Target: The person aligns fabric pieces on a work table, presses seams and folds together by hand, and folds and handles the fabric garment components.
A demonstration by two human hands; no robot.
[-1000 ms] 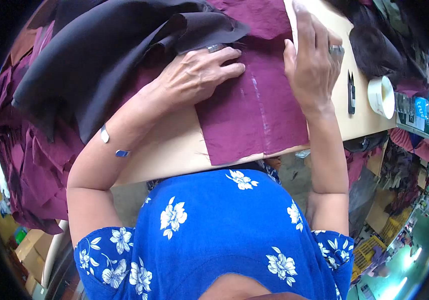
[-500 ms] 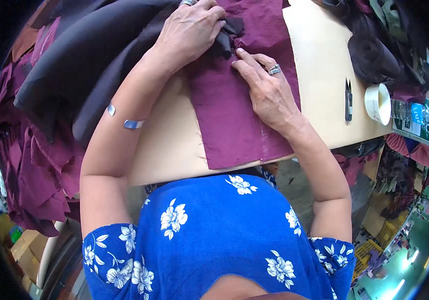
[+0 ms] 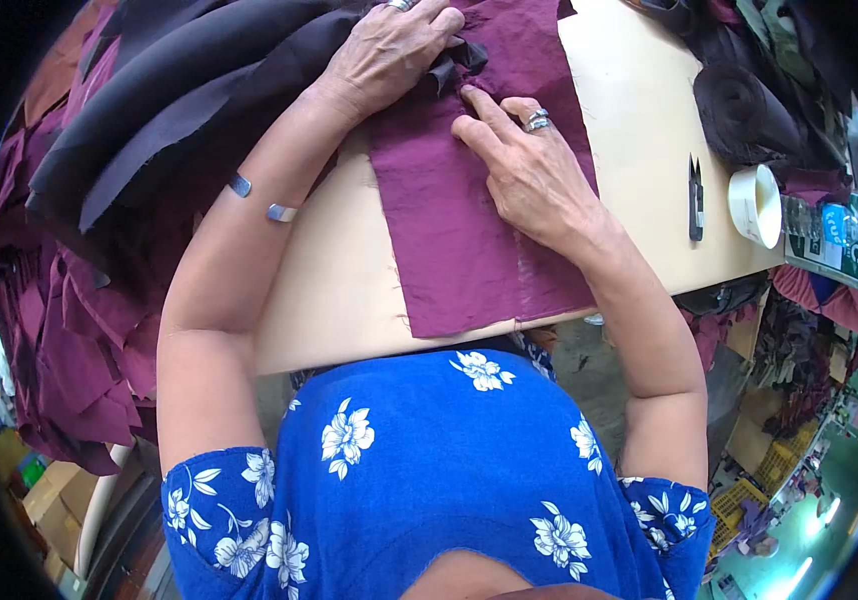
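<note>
A long maroon cloth piece [image 3: 459, 240] lies on the cream tabletop [image 3: 334, 270], its near end at the front edge. My left hand [image 3: 394, 55] is closed at the top of it, fingers curled on the black cloth [image 3: 184, 105] where that bunches against the maroon; the fingertips are partly hidden. My right hand [image 3: 539, 175] rests on the maroon cloth with fingers apart, thumb and index finger stretched toward the bunched spot. The black cloth sweeps away to the left under my left forearm.
Maroon cloth pieces [image 3: 39, 330] hang in a heap at the left. On the right of the table lie black thread snips [image 3: 696, 200], a white bowl [image 3: 744, 205] and a clear bottle [image 3: 804, 218]. A dark fabric roll [image 3: 739, 115] sits behind them.
Both hands have moved slightly; the left shifts up and right, the right shifts up and left. The black cloth is drawn along, and its folds have changed shape.
</note>
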